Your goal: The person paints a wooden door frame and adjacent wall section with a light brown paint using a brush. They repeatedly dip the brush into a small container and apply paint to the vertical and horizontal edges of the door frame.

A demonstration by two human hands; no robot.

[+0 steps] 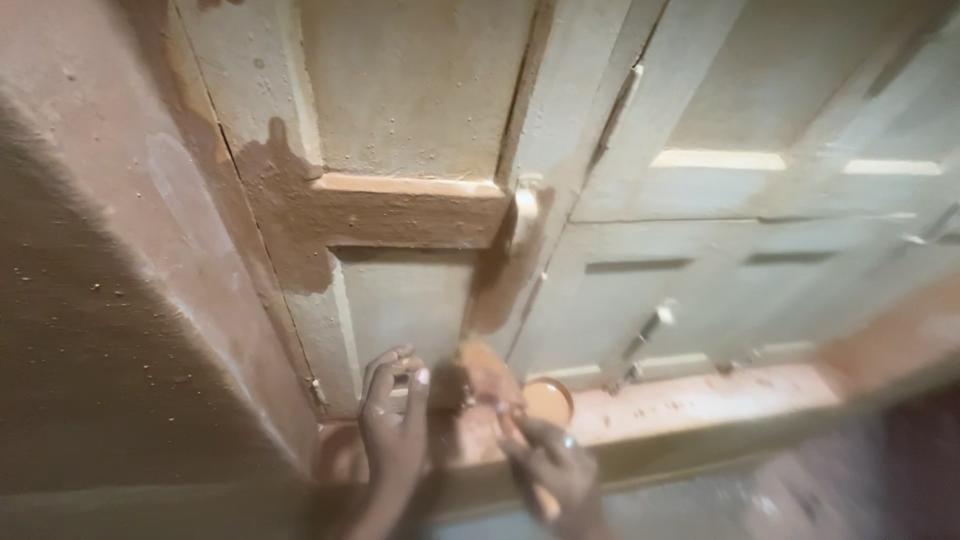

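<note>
A pale panelled door (400,200) is partly coated in reddish-brown paint: its middle rail and left edge are covered, the panels above both hands remain bare. The left hand (393,425) rests open, fingers spread, against the door's foot; just beside it the right hand (545,462) grips a brush (blurred) beside a small round paint bowl (549,399).

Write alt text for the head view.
Two hands work at the foot of a pale panelled wooden door: the left hand is pressed against the door, the right hand holds a brush beside a small round bowl of reddish-brown paint. Reddish patches already cover parts of the door.
</note>
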